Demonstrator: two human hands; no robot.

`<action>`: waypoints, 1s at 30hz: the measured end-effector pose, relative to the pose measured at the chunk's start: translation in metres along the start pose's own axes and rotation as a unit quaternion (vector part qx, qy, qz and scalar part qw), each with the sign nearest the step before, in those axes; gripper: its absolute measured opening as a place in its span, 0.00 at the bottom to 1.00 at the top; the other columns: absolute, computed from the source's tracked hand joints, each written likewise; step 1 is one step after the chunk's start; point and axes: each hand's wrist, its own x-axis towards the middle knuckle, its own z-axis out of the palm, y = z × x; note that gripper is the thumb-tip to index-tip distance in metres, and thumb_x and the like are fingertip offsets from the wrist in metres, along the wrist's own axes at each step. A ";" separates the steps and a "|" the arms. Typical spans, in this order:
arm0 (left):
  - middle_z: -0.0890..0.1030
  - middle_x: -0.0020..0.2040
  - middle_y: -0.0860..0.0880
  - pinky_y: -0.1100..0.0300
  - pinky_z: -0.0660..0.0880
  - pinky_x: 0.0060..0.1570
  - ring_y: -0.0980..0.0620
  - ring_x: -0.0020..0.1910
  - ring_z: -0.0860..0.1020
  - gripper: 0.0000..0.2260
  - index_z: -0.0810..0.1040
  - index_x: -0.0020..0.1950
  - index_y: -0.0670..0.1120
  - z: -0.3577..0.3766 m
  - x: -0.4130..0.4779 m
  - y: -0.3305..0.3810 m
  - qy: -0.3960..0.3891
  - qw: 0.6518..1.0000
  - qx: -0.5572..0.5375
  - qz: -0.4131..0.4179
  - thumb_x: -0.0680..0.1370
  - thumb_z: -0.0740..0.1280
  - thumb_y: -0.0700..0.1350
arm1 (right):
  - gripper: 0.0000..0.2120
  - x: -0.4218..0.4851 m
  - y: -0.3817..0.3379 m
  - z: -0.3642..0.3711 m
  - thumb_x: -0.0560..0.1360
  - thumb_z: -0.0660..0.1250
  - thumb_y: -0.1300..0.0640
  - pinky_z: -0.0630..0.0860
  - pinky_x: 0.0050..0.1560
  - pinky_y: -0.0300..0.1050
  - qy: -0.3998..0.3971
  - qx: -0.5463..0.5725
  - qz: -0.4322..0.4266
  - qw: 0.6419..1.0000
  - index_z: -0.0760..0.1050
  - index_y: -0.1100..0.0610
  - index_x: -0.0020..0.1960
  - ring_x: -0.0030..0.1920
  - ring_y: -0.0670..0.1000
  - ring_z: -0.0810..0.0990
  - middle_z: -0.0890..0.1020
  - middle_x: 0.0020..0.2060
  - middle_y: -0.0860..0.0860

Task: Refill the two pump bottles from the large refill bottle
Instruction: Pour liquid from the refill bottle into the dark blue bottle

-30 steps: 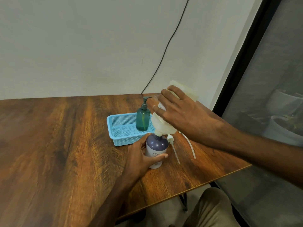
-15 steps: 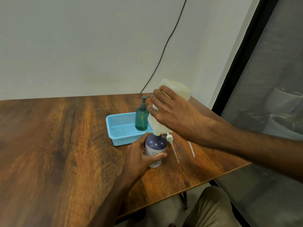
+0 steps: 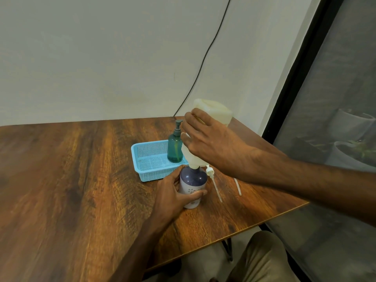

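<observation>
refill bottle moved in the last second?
Yes. The refill bottle tipped steeper: its raised base swung left toward the teal pump bottle in the basket, spout staying at the mouth of the purple bottle.

Refill bottle (image 3: 213, 109) mid-body hidden by right hand (image 3: 211, 143); pump tube (image 3: 237, 185) top behind forearm (image 3: 284, 174)

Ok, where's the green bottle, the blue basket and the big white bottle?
green pump bottle (image 3: 174, 149): head view, its body.
blue basket (image 3: 154, 174): head view, front wall.
large refill bottle (image 3: 215, 109): head view, upturned base.

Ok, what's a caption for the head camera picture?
Right hand upends the refill bottle into the purple bottle gripped by the left hand.
</observation>
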 end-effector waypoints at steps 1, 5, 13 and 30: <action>0.84 0.59 0.61 0.53 0.82 0.60 0.62 0.59 0.82 0.34 0.77 0.64 0.61 0.000 0.000 0.000 -0.001 1.000 -0.001 -0.001 0.61 0.84 0.61 | 0.30 0.000 0.000 0.000 0.74 0.75 0.56 0.57 0.76 0.59 0.000 -0.003 0.000 1.000 0.68 0.60 0.72 0.73 0.63 0.66 0.69 0.72 0.62; 0.84 0.60 0.60 0.50 0.82 0.60 0.60 0.59 0.82 0.35 0.78 0.65 0.59 0.000 0.000 -0.001 -0.001 1.000 -0.006 -0.006 0.61 0.83 0.64 | 0.30 0.001 -0.001 0.002 0.74 0.74 0.57 0.58 0.76 0.59 -0.010 -0.005 0.001 1.000 0.67 0.60 0.72 0.74 0.63 0.66 0.69 0.72 0.61; 0.84 0.60 0.61 0.50 0.82 0.60 0.60 0.59 0.82 0.33 0.77 0.63 0.62 0.000 0.000 -0.001 -0.007 1.000 -0.006 -0.010 0.60 0.84 0.62 | 0.30 -0.001 0.000 0.001 0.74 0.74 0.57 0.56 0.76 0.60 -0.010 0.013 -0.003 1.000 0.67 0.61 0.72 0.74 0.64 0.65 0.68 0.72 0.62; 0.83 0.62 0.63 0.60 0.80 0.62 0.61 0.63 0.81 0.36 0.78 0.68 0.56 -0.002 -0.002 0.003 -0.007 1.000 -0.005 -0.017 0.63 0.85 0.55 | 0.35 -0.112 -0.031 0.140 0.63 0.83 0.51 0.75 0.44 0.31 -0.118 0.756 0.240 0.598 0.70 0.47 0.64 0.54 0.43 0.78 0.76 0.53 0.38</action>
